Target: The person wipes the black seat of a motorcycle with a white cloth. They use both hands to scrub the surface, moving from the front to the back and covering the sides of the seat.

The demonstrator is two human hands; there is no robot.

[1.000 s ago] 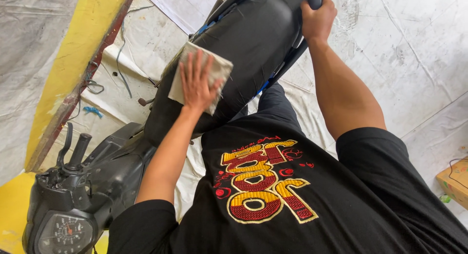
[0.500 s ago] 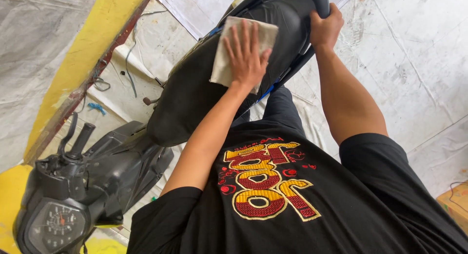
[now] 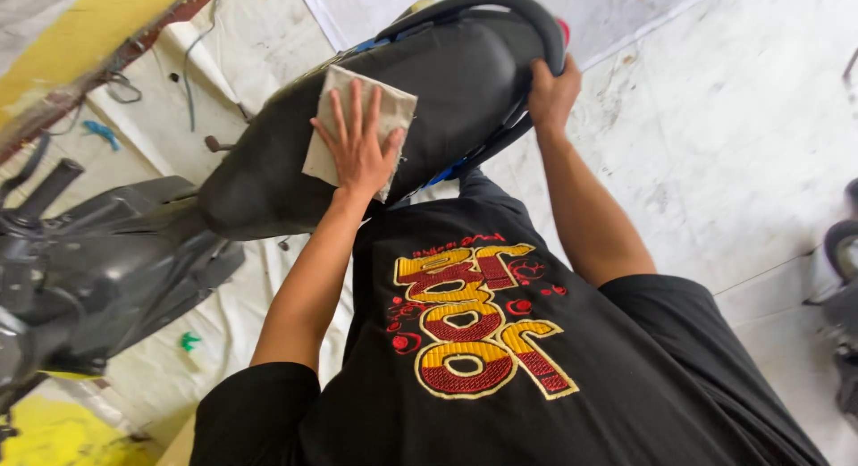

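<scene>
A black scooter seat runs across the upper middle of the view. My left hand lies flat with fingers spread on a beige cloth, pressing it against the middle of the seat. My right hand is closed around the black grab rail at the seat's rear end. Both arms reach forward from my black shirt with its red and yellow print.
The scooter's dark front body and handlebar stand at the left. A yellow and red ledge with loose wires runs along the upper left. White sheeting covers the floor, and part of another vehicle shows at the right edge.
My left hand slid the cloth toward the seat's rear, then back toward the middle. My right hand stayed on the grab rail. The view shifted slightly.
</scene>
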